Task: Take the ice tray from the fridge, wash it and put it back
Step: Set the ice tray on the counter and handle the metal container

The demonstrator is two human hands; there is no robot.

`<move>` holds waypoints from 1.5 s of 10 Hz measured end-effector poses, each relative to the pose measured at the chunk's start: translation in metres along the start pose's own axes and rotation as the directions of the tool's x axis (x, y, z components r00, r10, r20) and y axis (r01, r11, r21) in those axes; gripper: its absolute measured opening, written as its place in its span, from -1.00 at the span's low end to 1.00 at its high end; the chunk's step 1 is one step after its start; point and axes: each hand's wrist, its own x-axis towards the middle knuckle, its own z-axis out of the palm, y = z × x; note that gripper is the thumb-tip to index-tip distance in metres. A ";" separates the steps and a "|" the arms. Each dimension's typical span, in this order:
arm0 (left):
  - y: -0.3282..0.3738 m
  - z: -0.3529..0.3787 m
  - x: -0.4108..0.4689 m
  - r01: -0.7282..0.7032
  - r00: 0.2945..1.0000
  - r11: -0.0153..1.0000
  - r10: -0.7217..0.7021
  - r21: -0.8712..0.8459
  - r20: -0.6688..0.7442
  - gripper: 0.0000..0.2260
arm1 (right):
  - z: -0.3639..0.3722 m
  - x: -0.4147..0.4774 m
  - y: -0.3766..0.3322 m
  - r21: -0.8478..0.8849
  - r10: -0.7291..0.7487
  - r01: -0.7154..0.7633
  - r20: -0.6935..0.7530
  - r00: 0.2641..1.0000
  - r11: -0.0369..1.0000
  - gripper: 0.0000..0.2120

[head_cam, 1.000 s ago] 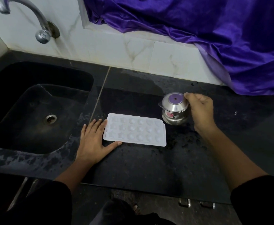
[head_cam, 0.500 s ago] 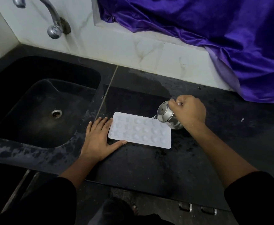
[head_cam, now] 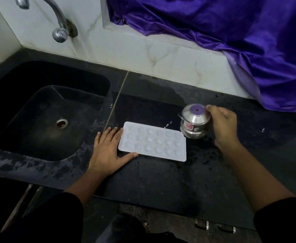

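Observation:
A white ice tray (head_cam: 152, 141) with several small moulded cups lies flat on the black counter, just right of the sink. My left hand (head_cam: 108, 149) lies flat on the counter with straight fingers against the tray's left edge and the thumb along its front edge. My right hand (head_cam: 222, 123) grips a small steel can with a purple lid (head_cam: 193, 121), which stands upright at the tray's right end.
A black sink (head_cam: 43, 109) with a drain sits at left, under a chrome tap (head_cam: 59, 23) on the white tiled wall. Purple cloth (head_cam: 231, 37) hangs over the ledge at back right. The counter (head_cam: 161, 178) is wet and speckled around the tray.
Half a second ago my right hand held the steel can tilted over the tray's right end. Now the can is upright beside the tray. My left hand has stayed put.

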 end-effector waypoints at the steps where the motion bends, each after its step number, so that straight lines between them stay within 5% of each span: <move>1: 0.000 0.001 0.000 0.001 1.000 1.000 -0.001 0.000 0.005 -0.01 | 0.005 0.001 -0.006 0.107 0.031 -0.032 0.008 0.999 0.994 -0.66; 2: 0.000 0.000 0.000 0.001 1.000 1.000 -0.001 -0.002 0.004 -0.01 | 0.013 0.003 -0.009 0.080 -0.019 0.016 0.032 0.999 0.997 -0.67; 3: 0.001 0.000 0.000 0.003 1.000 1.000 -0.003 -0.006 0.003 -0.01 | 0.024 0.006 -0.008 -0.130 -0.127 0.140 0.106 0.986 0.982 -0.58; 5: 0.001 0.001 0.000 0.003 1.000 1.000 -0.003 -0.009 -0.004 -0.02 | 0.045 -0.001 -0.010 -0.579 -0.291 0.369 0.226 0.929 0.727 -0.55; 8: 0.001 0.001 0.000 0.011 1.000 1.000 -0.011 -0.016 0.003 -0.02 | 0.064 -0.006 -0.015 -0.733 -0.324 0.437 0.304 0.896 0.521 -0.58; 10: 0.001 0.001 0.000 0.016 1.000 1.000 -0.016 -0.018 0.010 -0.02 | 0.054 0.002 -0.012 -0.666 -0.280 0.359 0.228 0.933 0.654 -0.57; 11: 0.001 0.001 0.000 0.015 1.000 1.000 -0.015 -0.016 0.008 -0.02 | 0.040 0.009 -0.006 -0.455 -0.155 0.205 0.144 0.977 0.867 -0.59; 12: 0.000 0.001 0.000 0.011 1.000 1.000 -0.011 -0.016 0.000 -0.02 | 0.035 0.010 -0.006 -0.224 -0.053 0.076 0.105 0.993 0.972 -0.64; 13: 0.000 0.002 0.000 0.009 1.000 1.000 -0.009 -0.018 -0.007 -0.02 | 0.035 0.007 -0.013 0.038 0.038 -0.041 0.070 0.997 0.998 -0.70; 15: 0.001 0.001 -0.001 0.010 1.000 1.000 -0.010 -0.017 -0.001 -0.03 | 0.052 0.008 -0.023 0.091 0.000 -0.010 0.108 0.994 0.996 -0.68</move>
